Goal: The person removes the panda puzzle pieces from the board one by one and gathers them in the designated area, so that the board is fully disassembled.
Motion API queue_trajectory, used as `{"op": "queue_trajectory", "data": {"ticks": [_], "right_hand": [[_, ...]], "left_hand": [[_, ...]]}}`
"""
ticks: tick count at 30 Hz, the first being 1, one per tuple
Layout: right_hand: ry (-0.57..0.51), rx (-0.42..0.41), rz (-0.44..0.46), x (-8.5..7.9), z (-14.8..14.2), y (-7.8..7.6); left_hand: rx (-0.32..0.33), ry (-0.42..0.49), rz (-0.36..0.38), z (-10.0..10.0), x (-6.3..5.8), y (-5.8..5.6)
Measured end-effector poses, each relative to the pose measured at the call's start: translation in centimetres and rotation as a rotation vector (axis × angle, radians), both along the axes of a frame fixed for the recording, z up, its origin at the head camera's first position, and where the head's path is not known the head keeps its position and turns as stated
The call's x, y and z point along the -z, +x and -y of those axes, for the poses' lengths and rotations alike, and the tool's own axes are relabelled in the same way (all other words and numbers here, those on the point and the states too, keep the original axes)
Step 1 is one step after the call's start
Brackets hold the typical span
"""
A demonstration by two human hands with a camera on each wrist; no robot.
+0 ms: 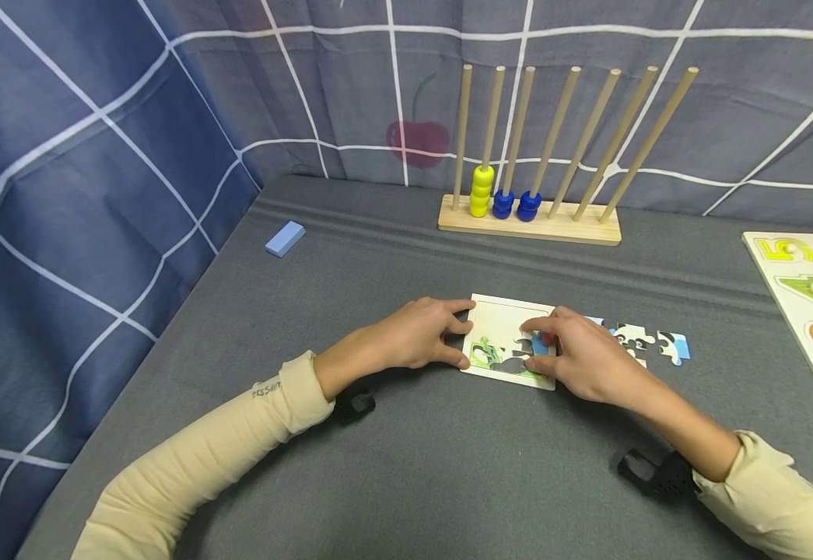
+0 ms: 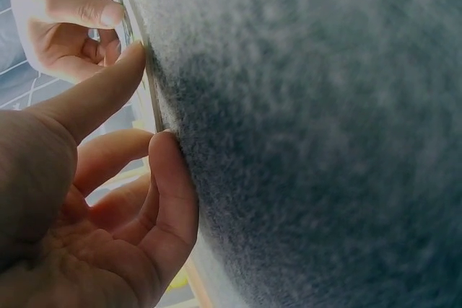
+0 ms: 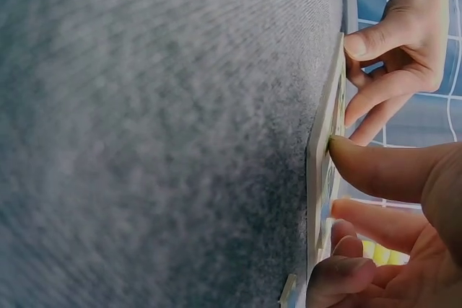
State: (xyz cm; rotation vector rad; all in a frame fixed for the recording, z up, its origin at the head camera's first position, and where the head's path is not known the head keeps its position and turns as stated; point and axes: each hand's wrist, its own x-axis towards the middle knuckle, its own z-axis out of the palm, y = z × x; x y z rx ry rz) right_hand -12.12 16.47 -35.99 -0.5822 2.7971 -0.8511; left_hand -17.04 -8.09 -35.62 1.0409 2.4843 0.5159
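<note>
Bracing a small puzzle tray [image 1: 500, 315] on the grey bench [image 1: 413, 474], both hands at work, tray near mid-frame in the head view. Left hand [image 1: 416, 333]: unclenched, fingers spread, fingertips and thumb against the tray's left side, thumb by the near-left corner. Right hand [image 1: 591, 359]: reaches over the tray's right side, thumb and index finger set apart on the pieces there, other fingers curled under; can't tell whether a piece is pinched or just pressed.

Tray partly filled: green plant artwork [image 1: 485, 354] lower left, grey, black and white bits along the near side, blue patch [image 1: 540, 344] by the right fingers. Far-left part shows bare pale wood. Loose panda pieces [image 1: 674, 348] lie on the bench just right of the tray, some partly hidden behind the right hand.

Farther back: wooden bead stand [image 1: 539, 227] with seven upright rods, yellow beads [image 1: 481, 191] on the second from left, blue beads [image 1: 503, 204] on the third and fourth. Blue block [image 1: 285, 239] far left. Number board [image 1: 808, 268] at right, cut off by the frame. Blue-grey gridded cloth [image 1: 350, 85] behind.
</note>
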Motion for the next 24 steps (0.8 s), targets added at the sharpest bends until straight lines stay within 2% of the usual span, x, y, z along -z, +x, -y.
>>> {"op": "queue_trajectory", "data": {"ticks": [9,15,24], "right_hand": [[-0.028,0.067,-0.052,-0.03,-0.20,0.49],[-0.016,0.048,-0.036,-0.19,-0.35,0.46],[-0.058,0.015,-0.034,0.02,-0.69,0.51]], "left_hand": [[0.004,0.010,-0.006,0.04,0.00,0.05],[0.002,0.014,-0.003,0.07,0.04,0.06],[-0.003,0.011,0.004,0.07,0.11,0.07]]}}
